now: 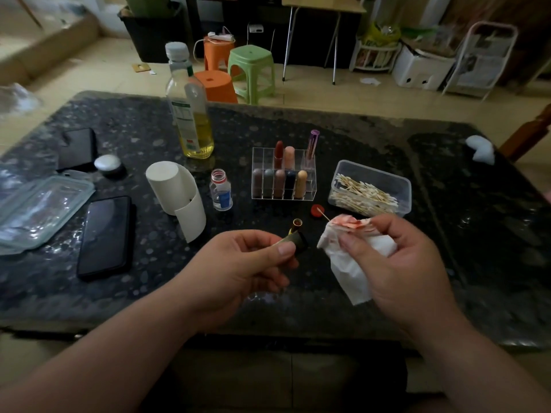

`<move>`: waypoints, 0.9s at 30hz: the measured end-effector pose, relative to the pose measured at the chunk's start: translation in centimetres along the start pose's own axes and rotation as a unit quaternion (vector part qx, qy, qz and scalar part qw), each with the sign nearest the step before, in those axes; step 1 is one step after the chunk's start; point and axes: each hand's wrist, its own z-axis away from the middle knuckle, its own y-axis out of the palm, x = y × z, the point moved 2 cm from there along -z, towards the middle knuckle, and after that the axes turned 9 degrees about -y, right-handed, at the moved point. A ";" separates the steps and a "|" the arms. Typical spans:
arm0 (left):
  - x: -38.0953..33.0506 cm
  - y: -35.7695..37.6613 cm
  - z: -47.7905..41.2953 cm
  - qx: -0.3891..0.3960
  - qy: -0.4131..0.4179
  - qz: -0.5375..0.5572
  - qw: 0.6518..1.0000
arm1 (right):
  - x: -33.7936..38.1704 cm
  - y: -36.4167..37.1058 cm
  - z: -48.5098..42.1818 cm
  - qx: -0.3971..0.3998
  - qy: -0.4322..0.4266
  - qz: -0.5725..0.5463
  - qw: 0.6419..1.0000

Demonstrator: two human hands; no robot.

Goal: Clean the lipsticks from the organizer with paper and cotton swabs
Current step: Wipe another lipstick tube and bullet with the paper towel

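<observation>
My left hand [238,263] grips an uncapped lipstick [296,237] with a dark base and a gold tube, pointing up and away from me. My right hand [399,263] holds a crumpled white paper [351,263] stained red at its top, just right of the lipstick tip. The two do not touch. Behind them stands a clear acrylic organizer [283,174] with several lipsticks in its slots. A clear box of cotton swabs [369,190] sits to its right. A used cotton swab [323,214] lies across a red cap [316,210].
On the dark stone table [447,234] are a white paper roll [176,192], a small open bottle [221,190], a tall oil bottle [190,114], two black phones [105,236], a silver-lidded jar [108,164] and a clear lid [38,210]. Stools [252,73] stand beyond.
</observation>
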 end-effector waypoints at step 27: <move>0.0 0.7 0.8 -0.033 0.097 -0.112 0.988 | 1.5 2.9 1.2 0.201 0.009 -0.062 0.978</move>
